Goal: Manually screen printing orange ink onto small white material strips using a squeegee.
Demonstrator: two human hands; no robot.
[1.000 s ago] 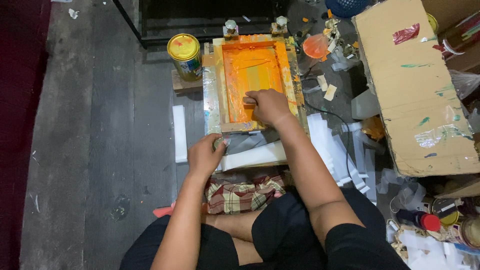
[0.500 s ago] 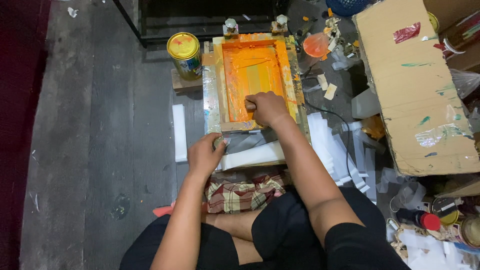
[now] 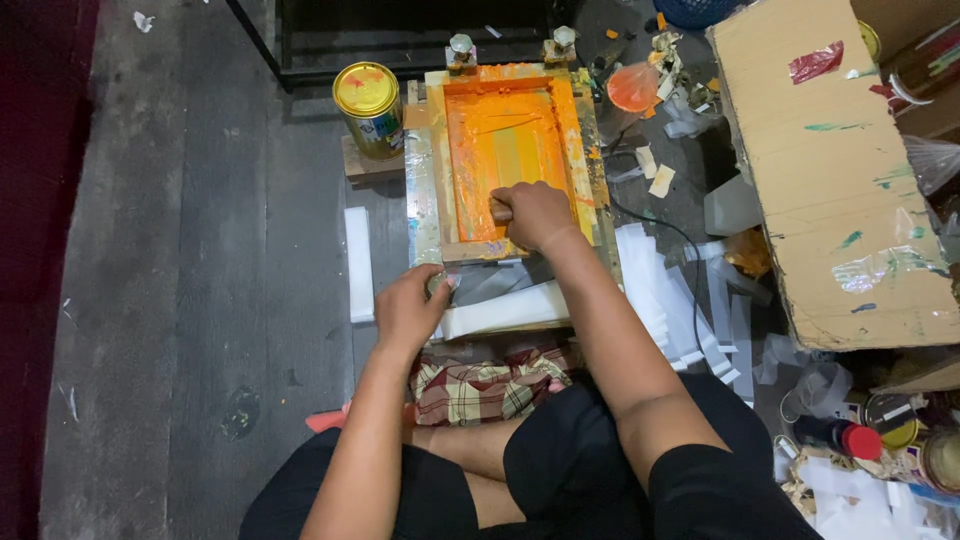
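Right hand (image 3: 535,213) clenched on squeegee handle, now dragged down to near end of orange-inked screen frame (image 3: 440,160), upper centre. Stroke nearly run out. Left hand (image 3: 410,308) grips frame's lower-left corner, unmoved. Yellow-lidded paint can (image 3: 368,108) upper left.

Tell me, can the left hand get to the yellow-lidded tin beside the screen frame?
Probably yes: the left hand rests at the frame's near left corner, and the tin stands uncovered further up that same side, with bare floor between them.
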